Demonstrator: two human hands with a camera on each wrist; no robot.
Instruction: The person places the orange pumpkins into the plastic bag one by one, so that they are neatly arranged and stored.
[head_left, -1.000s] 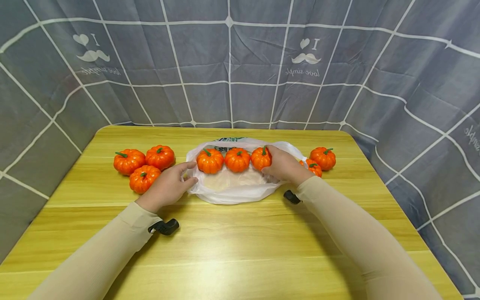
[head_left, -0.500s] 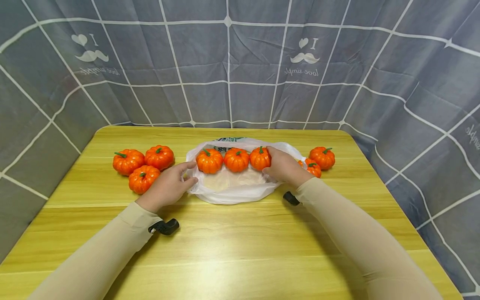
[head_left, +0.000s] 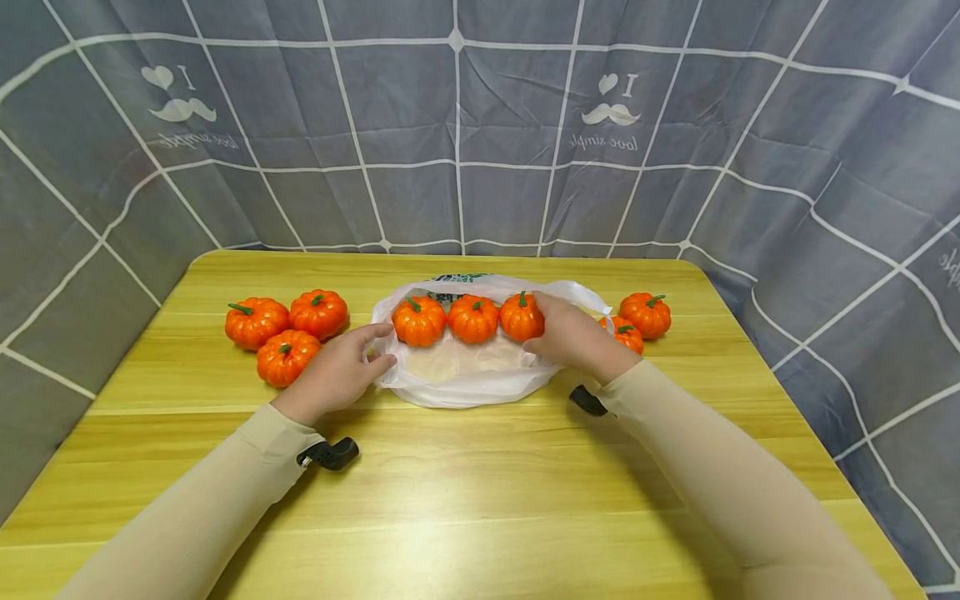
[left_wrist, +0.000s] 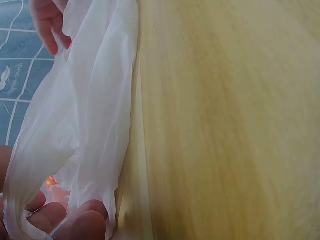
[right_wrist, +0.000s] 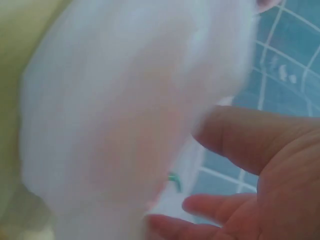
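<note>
White plastic of the bag [head_left: 461,393] meets my left hand [head_left: 333,371]; whether it grips, I can't tell. My right hand [head_left: 573,333], thumb and fingers spread, flanks the right-end pumpkin [head_left: 517,318] of three inside, toward the far edge of the counter [head_left: 450,500]. I'd ease those fingers out without snagging plastic. Green print [head_left: 457,277] is illegible; the curtain [head_left: 517,200] says, mirrored, "love simple".
</note>
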